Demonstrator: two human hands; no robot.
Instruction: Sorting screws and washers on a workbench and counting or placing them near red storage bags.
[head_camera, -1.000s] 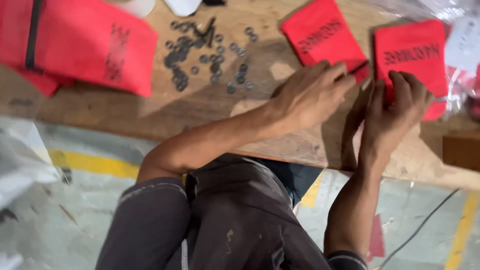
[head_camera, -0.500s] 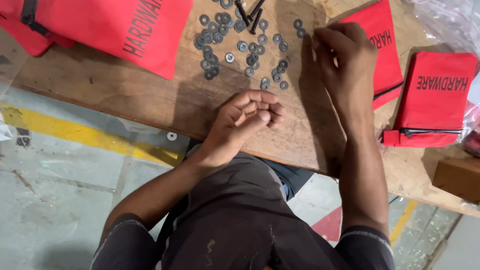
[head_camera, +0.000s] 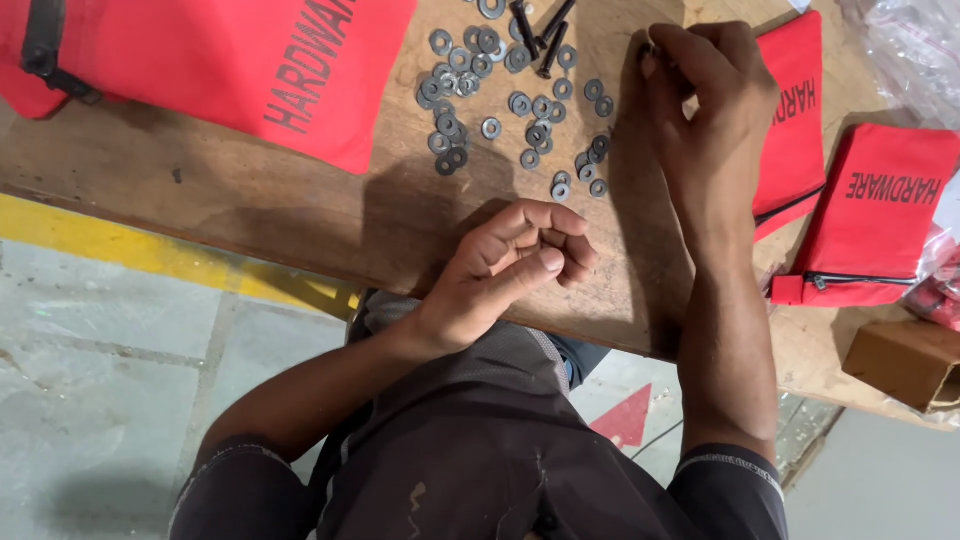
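Wooden tabletop (head_camera: 300, 215) w/ big red pouch (head_camera: 250, 60) top left, two smaller red pouches (head_camera: 880, 215) at right. Washers (head_camera: 520, 105) scattered mid-top: small, stiff, light, prob. slippery; best pinched by rim. Left hand (head_camera: 510, 265) loosely curled near edge, contents can't tell. Right hand (head_camera: 705, 95) pinching a small metal bit beside washers.
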